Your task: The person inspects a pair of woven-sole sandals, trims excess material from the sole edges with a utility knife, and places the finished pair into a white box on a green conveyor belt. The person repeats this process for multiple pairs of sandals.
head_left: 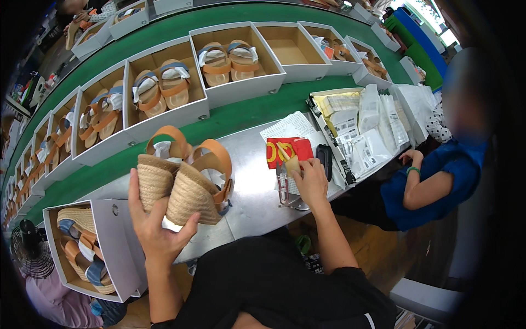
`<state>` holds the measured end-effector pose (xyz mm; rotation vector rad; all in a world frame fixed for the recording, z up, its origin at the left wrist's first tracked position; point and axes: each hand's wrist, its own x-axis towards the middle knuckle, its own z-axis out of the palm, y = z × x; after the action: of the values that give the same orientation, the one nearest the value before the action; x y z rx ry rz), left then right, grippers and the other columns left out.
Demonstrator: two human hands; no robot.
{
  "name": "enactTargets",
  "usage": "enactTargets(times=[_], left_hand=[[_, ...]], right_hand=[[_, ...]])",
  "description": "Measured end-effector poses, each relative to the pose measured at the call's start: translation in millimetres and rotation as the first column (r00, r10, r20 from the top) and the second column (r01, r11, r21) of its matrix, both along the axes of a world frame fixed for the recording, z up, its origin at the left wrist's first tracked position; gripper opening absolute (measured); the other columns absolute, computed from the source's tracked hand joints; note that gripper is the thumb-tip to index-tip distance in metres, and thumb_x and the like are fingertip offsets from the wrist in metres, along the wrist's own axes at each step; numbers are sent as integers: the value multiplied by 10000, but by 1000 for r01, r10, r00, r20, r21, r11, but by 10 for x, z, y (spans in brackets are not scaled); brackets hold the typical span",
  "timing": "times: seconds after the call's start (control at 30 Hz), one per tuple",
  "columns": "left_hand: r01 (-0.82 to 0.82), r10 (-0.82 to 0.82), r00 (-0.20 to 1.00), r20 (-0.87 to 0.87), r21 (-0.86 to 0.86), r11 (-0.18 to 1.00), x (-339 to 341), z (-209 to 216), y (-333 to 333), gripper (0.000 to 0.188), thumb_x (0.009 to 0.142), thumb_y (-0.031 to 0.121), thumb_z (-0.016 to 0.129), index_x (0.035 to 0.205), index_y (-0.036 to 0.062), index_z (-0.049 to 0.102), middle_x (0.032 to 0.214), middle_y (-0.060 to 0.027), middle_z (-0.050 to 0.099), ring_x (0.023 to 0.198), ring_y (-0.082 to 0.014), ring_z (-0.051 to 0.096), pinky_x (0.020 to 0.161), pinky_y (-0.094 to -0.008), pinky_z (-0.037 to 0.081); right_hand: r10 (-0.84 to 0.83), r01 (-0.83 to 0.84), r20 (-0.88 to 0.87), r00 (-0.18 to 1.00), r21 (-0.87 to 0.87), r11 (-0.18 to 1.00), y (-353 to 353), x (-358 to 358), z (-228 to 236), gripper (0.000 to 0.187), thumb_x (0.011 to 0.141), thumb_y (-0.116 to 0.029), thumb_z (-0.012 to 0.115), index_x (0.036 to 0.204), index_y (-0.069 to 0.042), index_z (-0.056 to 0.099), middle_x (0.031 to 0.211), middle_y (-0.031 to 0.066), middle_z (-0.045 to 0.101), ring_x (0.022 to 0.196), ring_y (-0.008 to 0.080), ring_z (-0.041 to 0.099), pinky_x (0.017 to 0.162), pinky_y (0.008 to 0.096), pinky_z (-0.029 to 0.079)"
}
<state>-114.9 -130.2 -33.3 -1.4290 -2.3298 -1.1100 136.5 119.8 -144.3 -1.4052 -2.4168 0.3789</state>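
Head view shows the left hand [159,230] gripping two wedge sandals [192,196], the right hand [313,183] pinching a tan object [292,164] at a red item [303,146].

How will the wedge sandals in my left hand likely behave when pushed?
The wedge sandals probably have stiff bases, since the thick wedges show no sagging in your left hand. Their coarse, rope-like sides look rough, so they likely won't slip easily. The tan straps arch in open loops, so those may flex.
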Motion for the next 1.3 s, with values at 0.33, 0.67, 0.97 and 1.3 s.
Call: enactTargets(times=[0.33, 0.67, 0.97, 1.3], left_hand=[[32, -32, 995, -95, -5, 999, -102, 56, 165, 430, 598, 355, 889, 780, 33, 668, 1462, -330, 412, 1170, -437, 575, 910, -455, 514], [60, -62, 995, -74, -26, 998, -186, 103, 148, 440, 587, 371, 895, 777, 42, 675, 1464, -317, 422, 1170, -447, 582, 914, -458, 522], [146, -148, 987, -60, -47, 988, -207, 105, 104, 449, 610, 372, 892, 816, 44, 665, 1472, -310, 408, 1226, -450, 535, 966, -474, 488], [226, -226, 973, -34, -26, 974, -117, 106, -5, 450, 600, 354, 903, 846, 42, 692, 1463, -312, 417, 1256, -430, 518, 988, -454, 476]], right_hand=[[-87, -319, -877, 472, -262, 911, -410, -654, 576, 307, 930, -65, 538, 1200, 13, 414, 1002, 130, 627, 832, 178, 640, 665, 287, 528], [727, -591, -624, 286, 483, 647, -591, -1205, 850, 275, 834, 60, 608, 1082, -23, 526, 912, 177, 678, 736, 287, 689, 656, 358, 567], [748, -597, -571, 338, 484, 639, -564, -1269, 1028, 291, 769, 41, 714, 1018, -42, 588, 835, 133, 685, 658, 273, 677, 537, 333, 537], [601, -721, -537, 592, -19, 692, -451, -1742, 1639, 96, 901, -102, 610, 981, -53, 590, 875, 170, 677, 765, 340, 688, 658, 367, 537]])
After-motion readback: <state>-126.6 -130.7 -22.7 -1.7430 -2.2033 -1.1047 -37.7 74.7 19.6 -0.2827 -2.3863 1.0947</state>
